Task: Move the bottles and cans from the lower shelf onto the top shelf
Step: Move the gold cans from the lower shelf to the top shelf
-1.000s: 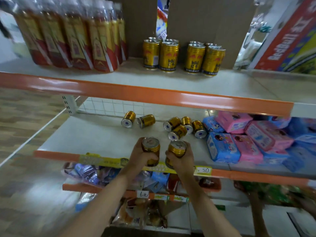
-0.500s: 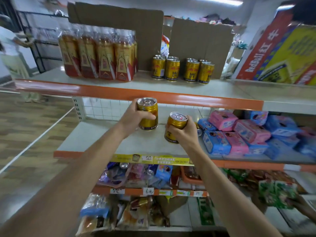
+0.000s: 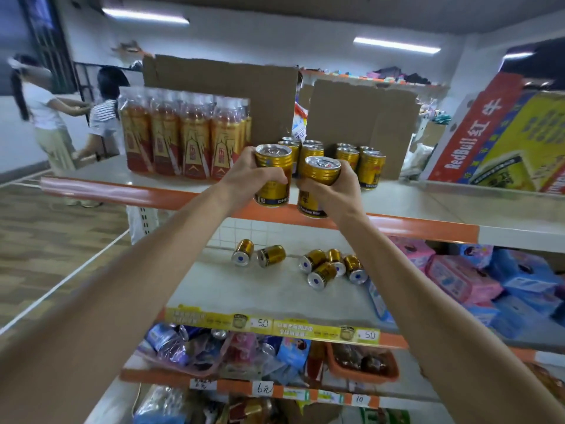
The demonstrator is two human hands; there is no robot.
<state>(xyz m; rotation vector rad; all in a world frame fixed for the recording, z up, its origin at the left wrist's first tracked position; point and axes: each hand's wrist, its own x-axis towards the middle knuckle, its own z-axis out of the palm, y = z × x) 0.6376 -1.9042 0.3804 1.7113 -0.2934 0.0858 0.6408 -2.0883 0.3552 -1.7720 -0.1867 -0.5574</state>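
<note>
Ribbed gold cans (image 3: 273, 169) higher, now shelf-level

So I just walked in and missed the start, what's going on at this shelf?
Someone is restocking. The left hand grips one gold can, the right hand another can, both held at the front edge of the top shelf, not yet set down. Upright cans and bottles stand there already. Six cans lie on their sides on the lower shelf.
</note>
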